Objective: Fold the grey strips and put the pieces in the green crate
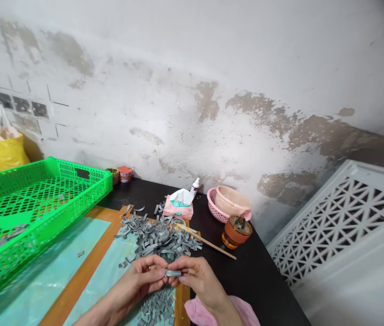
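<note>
A small grey strip is held between both hands near the bottom centre. My left hand pinches its left end, and my right hand has fingers closed on the right end. Just beyond the hands lies a heap of loose grey strips. Below them, partly hidden by my left wrist, is a pile of short grey pieces. A wooden stick slants from a small clear dish beside the heap.
Green crate with grey pieces on the left; pink tissue pack, white bottle, pink basins and orange jar behind. A pink cloth lies by my right wrist. White lattice panel at right.
</note>
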A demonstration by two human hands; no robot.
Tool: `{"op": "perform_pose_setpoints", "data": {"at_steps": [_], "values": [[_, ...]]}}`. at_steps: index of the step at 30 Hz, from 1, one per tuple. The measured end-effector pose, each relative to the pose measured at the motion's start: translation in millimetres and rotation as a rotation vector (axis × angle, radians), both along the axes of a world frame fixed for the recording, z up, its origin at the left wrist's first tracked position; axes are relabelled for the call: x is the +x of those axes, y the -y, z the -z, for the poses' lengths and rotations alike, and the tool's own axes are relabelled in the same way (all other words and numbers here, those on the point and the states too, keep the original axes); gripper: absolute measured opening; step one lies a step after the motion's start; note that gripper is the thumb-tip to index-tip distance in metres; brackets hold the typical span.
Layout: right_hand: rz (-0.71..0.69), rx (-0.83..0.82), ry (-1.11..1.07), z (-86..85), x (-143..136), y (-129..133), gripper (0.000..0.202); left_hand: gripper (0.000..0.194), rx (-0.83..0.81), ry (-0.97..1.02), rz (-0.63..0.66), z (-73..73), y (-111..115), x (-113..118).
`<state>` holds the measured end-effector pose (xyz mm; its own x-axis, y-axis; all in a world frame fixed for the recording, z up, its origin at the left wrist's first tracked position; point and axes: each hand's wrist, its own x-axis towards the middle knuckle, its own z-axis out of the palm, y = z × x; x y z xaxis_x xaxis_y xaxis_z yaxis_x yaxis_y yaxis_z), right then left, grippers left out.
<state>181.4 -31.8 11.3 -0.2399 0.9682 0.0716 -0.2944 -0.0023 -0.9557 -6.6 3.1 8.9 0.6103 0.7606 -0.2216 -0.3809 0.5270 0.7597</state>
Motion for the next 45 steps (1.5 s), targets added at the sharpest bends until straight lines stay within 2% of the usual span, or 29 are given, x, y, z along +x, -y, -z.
{"op": "perform_pose_setpoints", "data": {"at_steps": [7,14,18,21,34,39,45], "values": [[0.072,-0.001,0.018,3.1,-4.7,-2.2,0.017,0.015,-0.050,-0.016,0.019,3.7,2.5,1.3],[-0.137,-0.100,0.013,-1.1,1.7,2.1,0.026,0.017,-0.024,-0.019,0.075,7.6,5.3,2.5],[-0.097,-0.234,0.115,-3.3,1.1,1.3,0.035,0.017,-0.024,-0.040,0.077,9.0,5.6,2.4],[-0.048,-0.268,0.128,-2.4,-1.8,-0.3,0.038,0.019,-0.032,-0.048,0.066,8.2,5.6,3.7],[0.012,-0.231,0.043,3.4,-8.2,-1.3,0.039,0.021,-0.029,-0.010,0.055,10.2,5.6,5.0],[0.028,-0.220,0.123,-0.7,-8.3,0.0,0.036,0.019,-0.022,-0.018,0.052,8.9,5.4,5.8],[0.050,-0.116,0.253,-2.2,-9.3,1.5,0.026,0.019,-0.065,-0.008,0.040,5.7,4.4,5.3]]}}
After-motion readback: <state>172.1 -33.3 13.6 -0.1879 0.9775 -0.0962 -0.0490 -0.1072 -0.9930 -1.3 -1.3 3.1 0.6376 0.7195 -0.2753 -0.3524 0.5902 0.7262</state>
